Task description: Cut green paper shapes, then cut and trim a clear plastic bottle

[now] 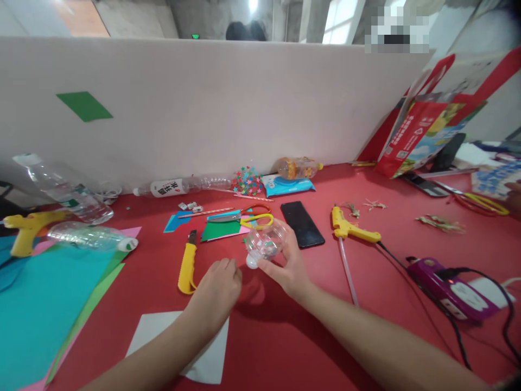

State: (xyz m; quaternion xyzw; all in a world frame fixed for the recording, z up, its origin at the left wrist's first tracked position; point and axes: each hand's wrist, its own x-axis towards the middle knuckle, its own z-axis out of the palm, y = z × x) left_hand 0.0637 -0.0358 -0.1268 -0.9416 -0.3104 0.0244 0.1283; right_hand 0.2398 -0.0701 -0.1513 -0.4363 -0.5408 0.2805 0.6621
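My right hand (291, 266) is closed around a short clear plastic bottle piece (264, 241), its white cap tilted down toward me. Left of it, my left hand (220, 288) is held with the fingers curled, and whatever they hold, if anything, is hidden. A yellow utility knife (188, 266) lies just beyond that hand. Under the left forearm is a white paper sheet (207, 358). Behind the bottle piece, scissors with a yellow and red handle (258, 219) rest on green paper (220, 230). To the right lies a black phone (302, 224).
A yellow glue gun (354, 227) and a purple power strip (453, 290) with cables occupy the right. Coloured paper (44, 304), clear bottles (87, 236) and another glue gun (30, 231) are left. A white partition (203, 108) stands behind; a person's hand (513, 198) shows far right.
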